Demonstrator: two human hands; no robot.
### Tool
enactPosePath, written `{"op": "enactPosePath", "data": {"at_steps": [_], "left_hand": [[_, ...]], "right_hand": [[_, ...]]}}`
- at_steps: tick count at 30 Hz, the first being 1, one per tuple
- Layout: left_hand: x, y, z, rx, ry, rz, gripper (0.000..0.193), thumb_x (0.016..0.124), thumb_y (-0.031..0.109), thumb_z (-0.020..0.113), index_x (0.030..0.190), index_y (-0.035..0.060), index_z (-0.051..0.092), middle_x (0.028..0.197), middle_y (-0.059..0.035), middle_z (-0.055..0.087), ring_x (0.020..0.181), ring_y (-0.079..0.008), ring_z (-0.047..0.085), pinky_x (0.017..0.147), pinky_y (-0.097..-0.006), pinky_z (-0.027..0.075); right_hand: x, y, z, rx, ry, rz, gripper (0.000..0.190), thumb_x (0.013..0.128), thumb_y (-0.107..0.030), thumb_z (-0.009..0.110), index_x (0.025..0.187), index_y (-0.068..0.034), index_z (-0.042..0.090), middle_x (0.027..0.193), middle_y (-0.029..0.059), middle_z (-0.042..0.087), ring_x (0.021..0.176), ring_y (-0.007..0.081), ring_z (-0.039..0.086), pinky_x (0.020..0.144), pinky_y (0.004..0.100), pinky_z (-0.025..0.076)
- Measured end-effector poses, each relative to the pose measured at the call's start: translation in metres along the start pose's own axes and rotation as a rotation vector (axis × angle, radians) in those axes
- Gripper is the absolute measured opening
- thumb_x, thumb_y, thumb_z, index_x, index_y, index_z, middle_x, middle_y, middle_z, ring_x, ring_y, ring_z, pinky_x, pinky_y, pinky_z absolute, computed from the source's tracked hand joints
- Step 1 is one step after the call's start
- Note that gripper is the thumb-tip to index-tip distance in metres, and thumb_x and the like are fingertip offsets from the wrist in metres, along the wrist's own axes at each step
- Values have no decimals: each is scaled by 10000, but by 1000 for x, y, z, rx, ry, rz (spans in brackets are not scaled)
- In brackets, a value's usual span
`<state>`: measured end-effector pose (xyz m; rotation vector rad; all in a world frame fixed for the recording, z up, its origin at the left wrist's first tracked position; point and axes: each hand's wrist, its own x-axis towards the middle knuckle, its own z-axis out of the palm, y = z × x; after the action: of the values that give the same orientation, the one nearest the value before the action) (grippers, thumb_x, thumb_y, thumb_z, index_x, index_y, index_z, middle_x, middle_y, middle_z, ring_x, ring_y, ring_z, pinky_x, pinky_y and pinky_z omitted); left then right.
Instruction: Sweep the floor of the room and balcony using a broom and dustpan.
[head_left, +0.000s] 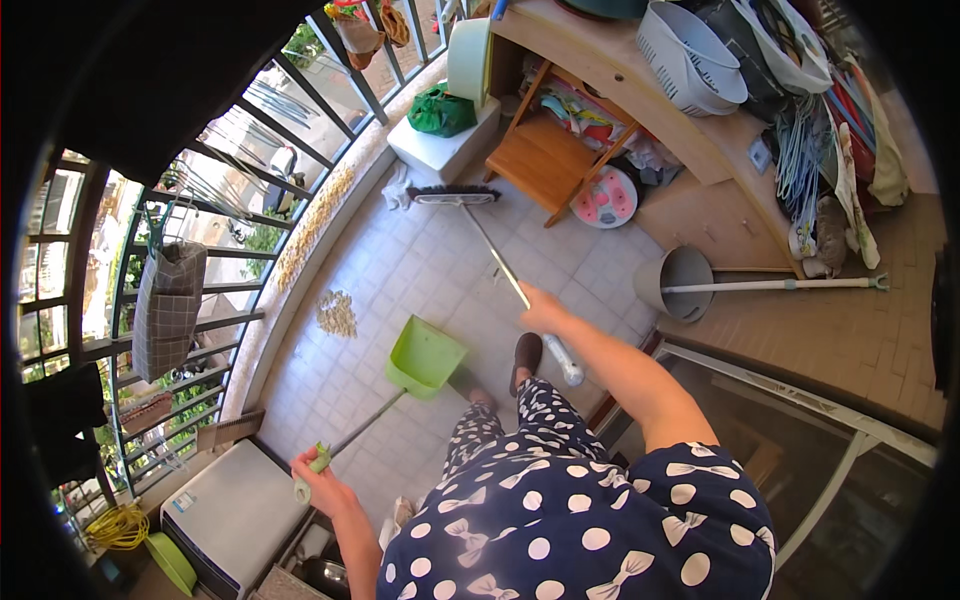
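Note:
My left hand (322, 480) grips the end of a long-handled green dustpan (426, 352). The pan rests on the tiled floor (442, 262) in front of my feet, and nothing shows inside it. In my right hand (541, 309) is the metal pole of a broom (491, 246). Its dark bristle head (455, 195) lies farther off, near a white cloth (397, 187) and a white box. Left of the dustpan is a patch of pale, flaky bits (337, 313) on the tiles.
A wooden folding chair (547, 161) and a pink-and-white round object (604, 196) stand below the counter. At right, a grey bucket (675, 283) lies tipped with a pole in it. A white box (450, 135) carries a green bag (441, 110). Railings (300, 135) line the left; a white-topped appliance (236, 502) sits lower left.

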<state>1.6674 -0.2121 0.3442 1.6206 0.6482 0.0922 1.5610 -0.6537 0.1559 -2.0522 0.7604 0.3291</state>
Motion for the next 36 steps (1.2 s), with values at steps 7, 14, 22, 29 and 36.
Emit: {"op": "enactPosePath", "data": {"at_steps": [7, 14, 22, 29, 36], "left_hand": [[1, -5, 9, 44, -32, -17, 252, 902, 288, 521, 931, 42, 477, 968, -81, 550, 964, -177, 526, 889, -315, 417], [5, -7, 10, -49, -50, -9, 227, 900, 261, 510, 932, 39, 477, 968, -86, 550, 971, -175, 525, 886, -313, 424], [9, -12, -8, -114, -89, 3, 227, 900, 259, 514, 924, 35, 481, 947, -81, 553, 945, -178, 536, 874, -317, 430], [-2, -12, -27, -65, -47, 18, 303, 938, 330, 500, 966, 31, 457, 968, -101, 553, 947, -184, 545, 885, -327, 447], [-26, -2, -13, -12, 62, -12, 257, 902, 293, 527, 930, 40, 492, 971, -85, 557, 955, -180, 541, 875, -305, 425]], "right_hand": [[64, 26, 8, -206, -180, 256, 739, 731, -42, 504, 1419, -109, 244, 1010, 258, 615, 927, 376, 613, 782, 432, 480], [-41, 51, 4, -434, -456, 290, 787, 747, -17, 513, 1444, -170, 183, 1076, 244, 597, 970, 368, 599, 801, 421, 479], [-138, 33, -89, -535, -542, 259, 744, 755, -17, 505, 1432, -198, 254, 1190, 208, 557, 1073, 345, 556, 845, 428, 465], [-94, 18, -92, -529, -466, 83, 658, 773, -18, 489, 1383, -206, 331, 1100, 191, 601, 967, 353, 598, 765, 431, 480], [48, -17, 0, -609, -377, -47, 466, 838, -83, 507, 1289, -153, 411, 1056, 156, 633, 927, 322, 629, 728, 455, 505]]}}
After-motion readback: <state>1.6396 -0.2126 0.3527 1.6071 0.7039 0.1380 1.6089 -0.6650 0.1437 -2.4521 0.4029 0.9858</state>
